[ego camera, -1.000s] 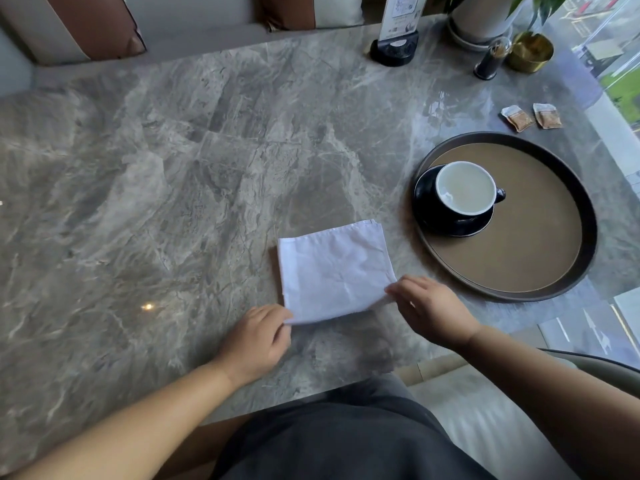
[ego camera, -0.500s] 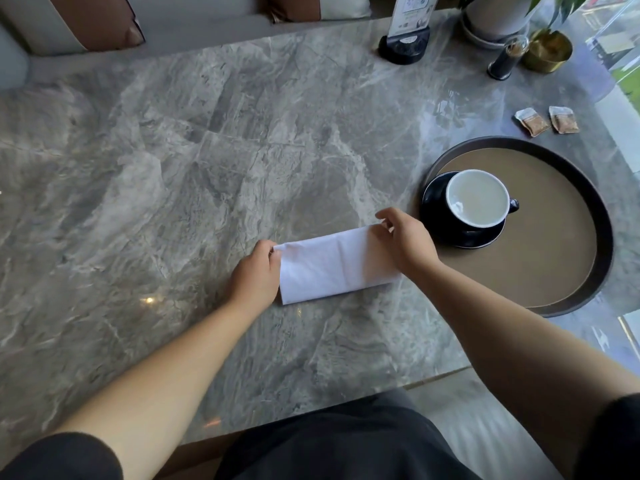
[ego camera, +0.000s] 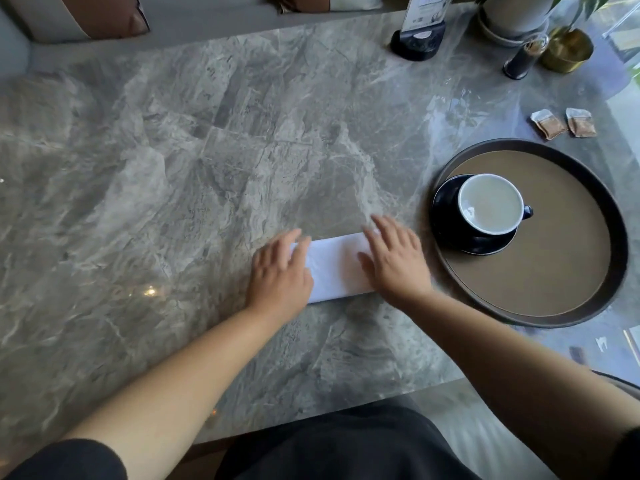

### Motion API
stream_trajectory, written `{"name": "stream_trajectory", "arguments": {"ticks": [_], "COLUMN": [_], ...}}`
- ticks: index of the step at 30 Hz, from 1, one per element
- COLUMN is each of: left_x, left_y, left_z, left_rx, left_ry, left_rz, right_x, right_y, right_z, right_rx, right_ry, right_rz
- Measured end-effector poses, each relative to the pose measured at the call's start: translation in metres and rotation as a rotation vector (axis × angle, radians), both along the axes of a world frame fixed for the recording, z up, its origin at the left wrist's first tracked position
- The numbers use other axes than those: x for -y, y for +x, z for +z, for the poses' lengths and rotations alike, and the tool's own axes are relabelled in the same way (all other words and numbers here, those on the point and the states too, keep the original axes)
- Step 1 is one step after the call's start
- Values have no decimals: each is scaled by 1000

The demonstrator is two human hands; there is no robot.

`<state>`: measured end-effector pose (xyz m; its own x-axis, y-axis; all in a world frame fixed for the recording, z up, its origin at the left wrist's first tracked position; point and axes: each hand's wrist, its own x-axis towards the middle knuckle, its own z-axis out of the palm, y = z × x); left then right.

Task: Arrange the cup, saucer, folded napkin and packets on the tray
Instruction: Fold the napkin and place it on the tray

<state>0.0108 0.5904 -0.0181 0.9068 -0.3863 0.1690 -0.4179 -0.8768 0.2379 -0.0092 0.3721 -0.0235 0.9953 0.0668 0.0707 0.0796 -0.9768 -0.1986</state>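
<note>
Pressing flat, left hand (ego camera: 278, 271) and right hand (ego camera: 394, 259) fingers spread on folded napkin (ego camera: 337, 268), beside tray (ego camera: 616, 233) rim

Both ends of the folded white cloth napkin (ego camera: 337, 266) lie hidden under the flat left hand (ego camera: 278, 273) and right hand (ego camera: 394, 259) — fingers motion-blurred. The top edge cuts off the black-based table sign (ego camera: 419, 39) — its print is unreadable.
</note>
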Motion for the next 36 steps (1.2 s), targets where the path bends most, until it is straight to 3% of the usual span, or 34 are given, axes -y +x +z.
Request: {"name": "stream_trajectory", "arguments": {"ticks": [2, 5, 11, 14, 17, 20, 25, 27, 36], "left_x": [10, 11, 6, 6, 6, 6, 5, 5, 5], "left_y": [-5, -4, -2, -2, -2, -2, -1, -1, -1], "left_z": [-6, -24, -36, -36, -37, -39, -38, -37, -39], "left_rx": [-70, -244, -294, -299, -300, -295, -302, -307, -296], "left_ry": [127, 349, 399, 392, 400, 398, 392, 389, 396], "left_rz": [-160, -203, -201, -207, -200, -201, -206, -207, -208], "right_x": [-9, -11, -9, -9, 2, 12, 30, 34, 35], "right_y": [-11, -14, -12, -12, -11, 2, 21, 22, 21], "right_z": [-8, -18, -21, -14, 0, 12, 25, 26, 27], "right_rx": [-76, -198, -275, -217, -192, -389, -750, -860, -995], "right_ry": [-32, -75, -51, 90, 276, 498, 946, 1029, 1403], "right_rz": [160, 192, 195, 5, -438, -703, -800, -858, -980]}}
